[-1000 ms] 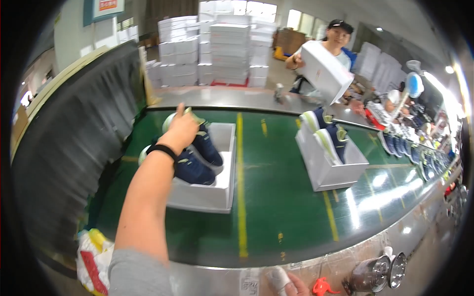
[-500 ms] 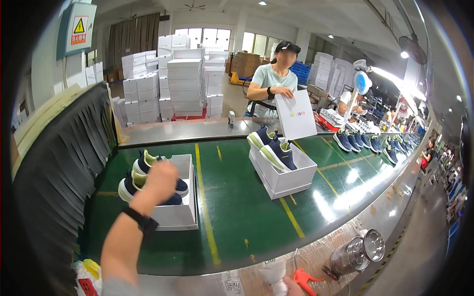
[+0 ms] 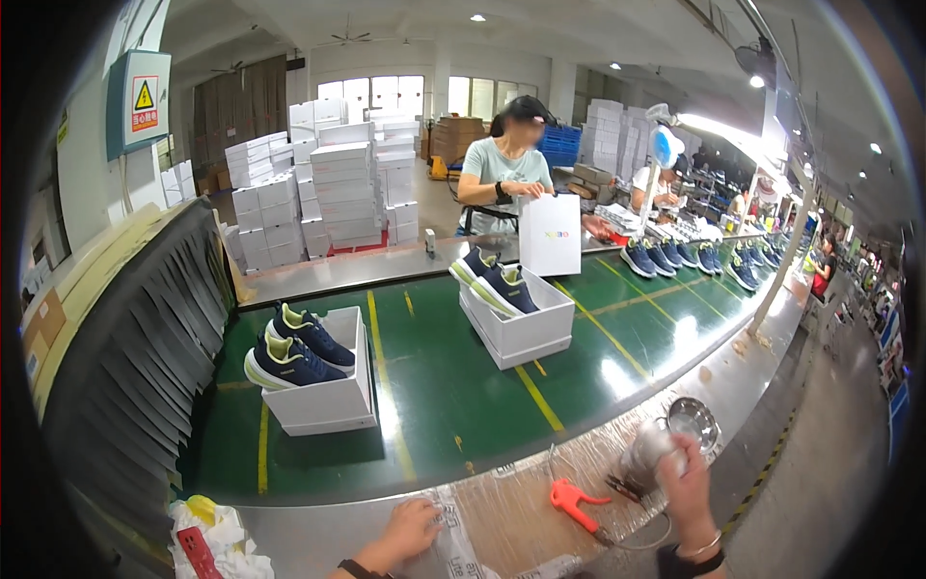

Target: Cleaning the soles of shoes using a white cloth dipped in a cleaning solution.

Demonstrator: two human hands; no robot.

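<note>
My left hand (image 3: 410, 529) rests on the bench's near ledge, its fingers loosely stretched out and holding nothing. At the lower right, my right hand (image 3: 685, 475) is closed on a whitish thing, too blurred to name, at a shiny metal can (image 3: 637, 465). The can's round metal lid (image 3: 694, 425) stands open beside it. An orange-red air gun (image 3: 577, 502) lies between my hands. On the green belt, a white shoebox (image 3: 323, 410) holds a pair of navy sneakers (image 3: 299, 352) with lime lining, heels over the rim.
A second open shoebox (image 3: 521, 333) holds sneakers (image 3: 492, 282). Behind it a co-worker (image 3: 506, 174) holds a white lid (image 3: 550, 236). More sneakers (image 3: 666, 256) line the belt (image 3: 434, 376). Dark strip curtains (image 3: 135, 357) hang at left; a red-cased item (image 3: 196, 552) lies on white crumpled material (image 3: 227, 536).
My left hand has left the sneakers in the near box and come down to the ledge. My right hand has moved right to the metal can. The view has shifted.
</note>
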